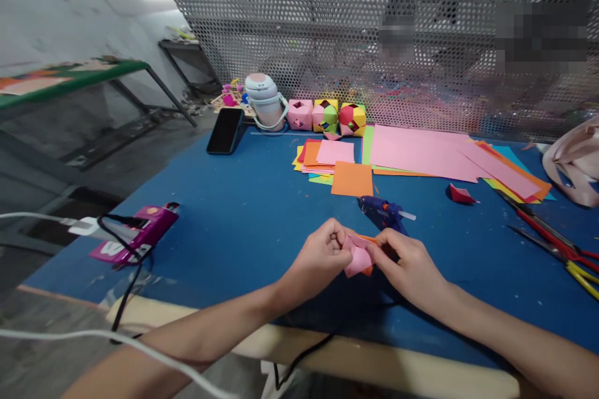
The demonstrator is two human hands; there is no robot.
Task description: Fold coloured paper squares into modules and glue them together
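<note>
Left hand and right hand — pinching folded pink-and-orange paper between them, at nine and three o'clock. Light, even pressure should keep creases true. Fingers curled; forearms converge from eight and four. Outward, on the blue table — glue gun, one o'clock.

The glue gun lies behind the paper piece, left of the scissors.

L hand, R hand: bare, wrists likewise. L forearm, R forearm: slim, bare as far as vis.
</note>
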